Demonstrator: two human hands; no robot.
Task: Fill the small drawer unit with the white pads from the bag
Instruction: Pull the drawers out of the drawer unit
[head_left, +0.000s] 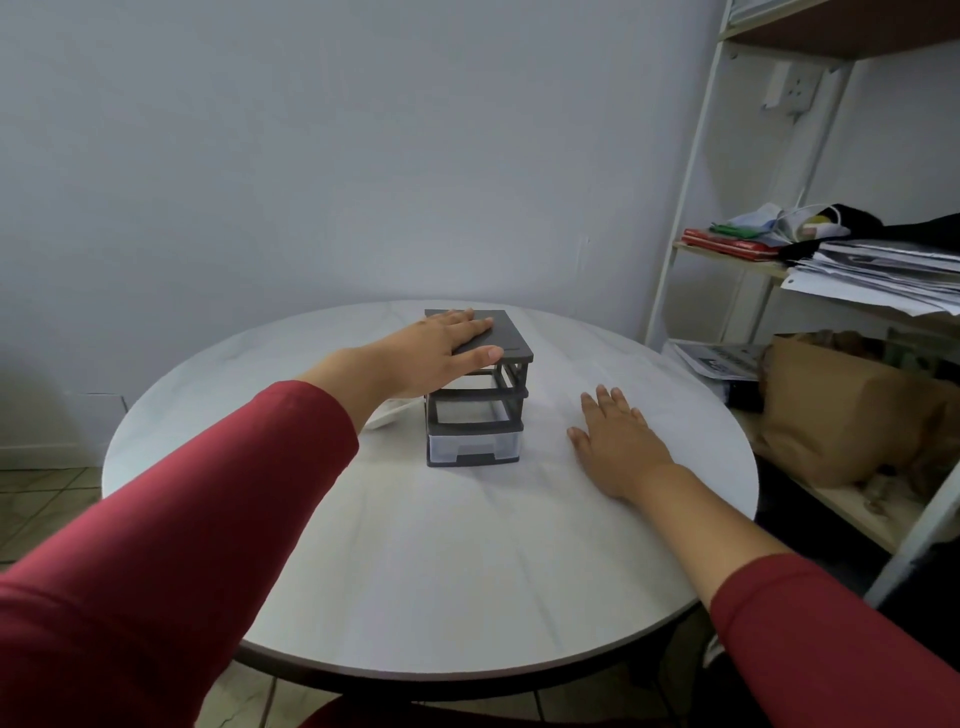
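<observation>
My left hand (441, 353) lies flat, fingers spread, steadying the drawer unit (475, 389); right hand (615, 441) rests flat at three o'clock. Next I must find the pads.

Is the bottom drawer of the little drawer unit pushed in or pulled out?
Pushed in: the bottom drawer has its front flush with the drawer unit frame.

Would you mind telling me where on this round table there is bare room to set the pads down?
The widest free patch is the near table, between both sleeves, in front of the drawer unit. The far-right top beyond the right hand is bare too. It is crowded left of the unit, where the left hand and a white object sit.
</observation>
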